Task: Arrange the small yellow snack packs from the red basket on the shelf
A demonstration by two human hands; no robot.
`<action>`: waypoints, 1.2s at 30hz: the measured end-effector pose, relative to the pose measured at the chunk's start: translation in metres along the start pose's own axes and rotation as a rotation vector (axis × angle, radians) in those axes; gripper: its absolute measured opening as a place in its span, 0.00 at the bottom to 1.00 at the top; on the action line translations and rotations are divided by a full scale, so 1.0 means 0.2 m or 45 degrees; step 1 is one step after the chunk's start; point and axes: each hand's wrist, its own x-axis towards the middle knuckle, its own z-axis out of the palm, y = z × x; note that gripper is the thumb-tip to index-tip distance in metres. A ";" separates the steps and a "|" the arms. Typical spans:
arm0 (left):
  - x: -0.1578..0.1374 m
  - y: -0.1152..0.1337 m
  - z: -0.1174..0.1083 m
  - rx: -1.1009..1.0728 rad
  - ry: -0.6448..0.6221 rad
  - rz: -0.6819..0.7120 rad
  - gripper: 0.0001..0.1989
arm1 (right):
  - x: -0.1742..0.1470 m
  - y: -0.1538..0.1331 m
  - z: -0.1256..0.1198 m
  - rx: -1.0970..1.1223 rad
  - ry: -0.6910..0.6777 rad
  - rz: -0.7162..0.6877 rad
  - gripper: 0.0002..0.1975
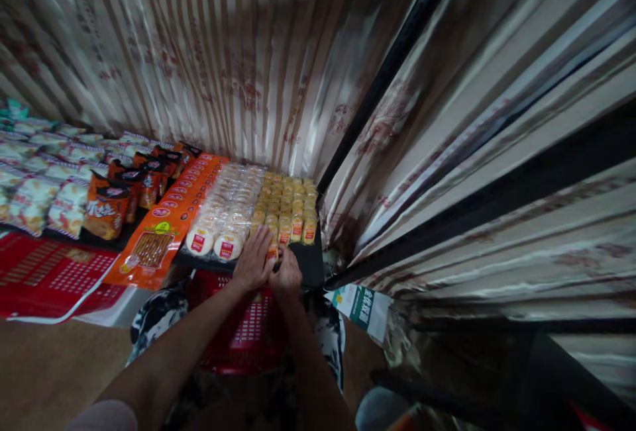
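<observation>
Rows of small yellow wrapped snack packs [297,227] with red labels lie at the right end of a dark shelf [311,269]. My left hand [254,260] rests over the front of these rows, its fingers stretched forward and lying on the packs. Beside it, my right hand [285,277] is closed, with curled fingers at the shelf's front edge. Between the hands shows the front of one yellow pack, which the right fingers touch; whatever they grip is hidden. Round white wrapped biscuits [228,245] with red labels stand in rows just left of my left hand.
Left of the biscuits lie a long orange snack bag [159,236], brown-orange bags [106,209] and white snack bags [30,202]. Red plastic baskets [248,335] sit below the shelf. Dark poles [392,70] and a pleated printed sheet [238,53] close off the back and right.
</observation>
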 end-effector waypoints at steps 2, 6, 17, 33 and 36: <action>0.00 0.00 0.00 0.001 0.005 -0.005 0.30 | -0.01 0.00 0.00 -0.016 0.039 0.008 0.19; 0.00 0.00 0.01 0.010 0.001 -0.016 0.30 | -0.04 -0.02 0.00 0.005 0.135 0.055 0.21; 0.01 0.01 0.01 0.023 0.007 -0.013 0.29 | -0.01 0.12 -0.07 -0.025 0.381 0.340 0.22; 0.01 0.02 0.01 0.036 0.009 -0.004 0.29 | 0.14 0.16 -0.04 -0.201 0.429 0.371 0.23; 0.02 0.02 0.01 0.032 0.013 -0.011 0.29 | 0.15 0.17 -0.02 -0.218 0.420 0.347 0.21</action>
